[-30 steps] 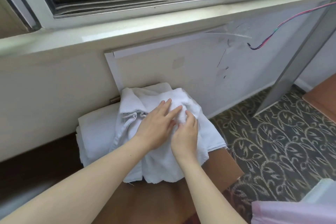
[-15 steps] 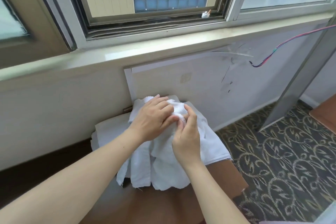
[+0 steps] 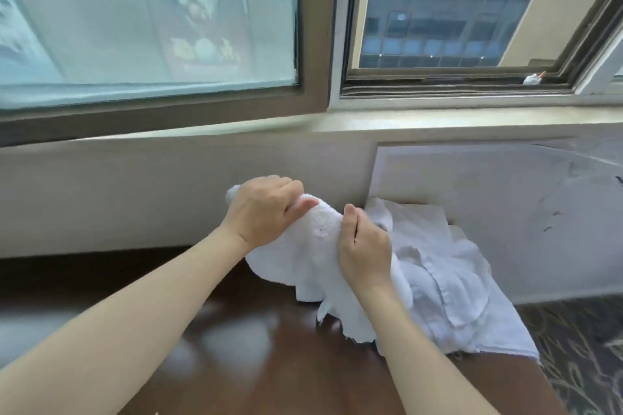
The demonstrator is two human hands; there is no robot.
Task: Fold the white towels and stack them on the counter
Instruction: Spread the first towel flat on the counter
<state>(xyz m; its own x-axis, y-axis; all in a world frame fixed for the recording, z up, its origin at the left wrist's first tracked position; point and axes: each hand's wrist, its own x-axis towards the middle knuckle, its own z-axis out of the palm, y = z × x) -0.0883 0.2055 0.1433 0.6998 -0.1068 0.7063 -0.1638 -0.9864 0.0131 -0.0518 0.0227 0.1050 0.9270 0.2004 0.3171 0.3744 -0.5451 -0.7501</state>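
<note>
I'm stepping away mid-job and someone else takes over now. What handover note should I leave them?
Left hand: grips the bunched top edge of a white towel.
Right hand: holds the same edge close beside it.
The towel is raised off the brown counter, its lower part draped toward the crumpled towel pile at the counter's right end.
Done: one towel picked up.
Left: fold it, fold the pile, stack them; no neat stack shows.
</note>
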